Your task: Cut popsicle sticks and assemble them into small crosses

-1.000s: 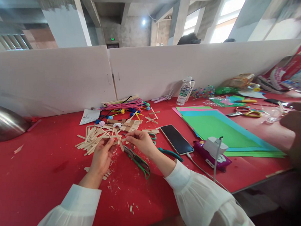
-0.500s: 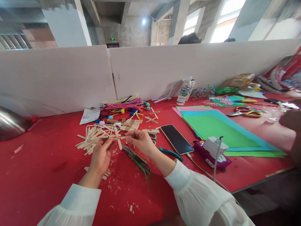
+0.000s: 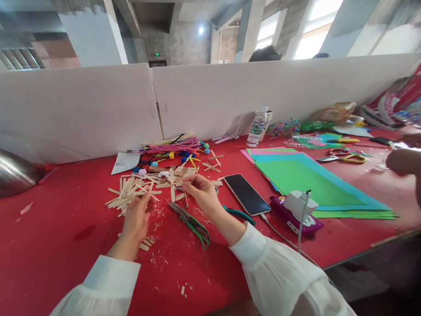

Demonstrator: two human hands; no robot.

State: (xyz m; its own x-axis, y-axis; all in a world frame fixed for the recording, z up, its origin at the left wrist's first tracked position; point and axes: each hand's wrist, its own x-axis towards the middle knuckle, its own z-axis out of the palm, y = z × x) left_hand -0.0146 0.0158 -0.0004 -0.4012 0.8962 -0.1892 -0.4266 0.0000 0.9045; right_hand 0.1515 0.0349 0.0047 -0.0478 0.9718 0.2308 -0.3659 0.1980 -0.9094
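My left hand [image 3: 136, 220] is closed in a pinch on a thin wooden stick [image 3: 154, 197] that slants across its fingertips. My right hand [image 3: 201, 194] pinches a cross of craft sticks [image 3: 172, 190] by one arm, just above the table. A pile of loose craft sticks [image 3: 126, 192] lies behind and left of my left hand. Between the hands, nearer to me, rests a box cutter [image 3: 191, 222] with a green cord, among wood shavings. Scissors with dark handles are partly hidden behind my right hand.
A phone [image 3: 247, 195] on a cable lies right of my right hand, near a purple power block [image 3: 300, 221] and coloured paper sheets [image 3: 309, 180]. Pipe cleaners [image 3: 173, 144] and a bottle [image 3: 256, 127] stand by the white partition. Another person's hand [image 3: 403, 161] is at far right.
My hands have moved apart. The cross, held between both hands before, is now in my right hand only, while a thin stick shows in my left. The other person's hand shifted slightly.
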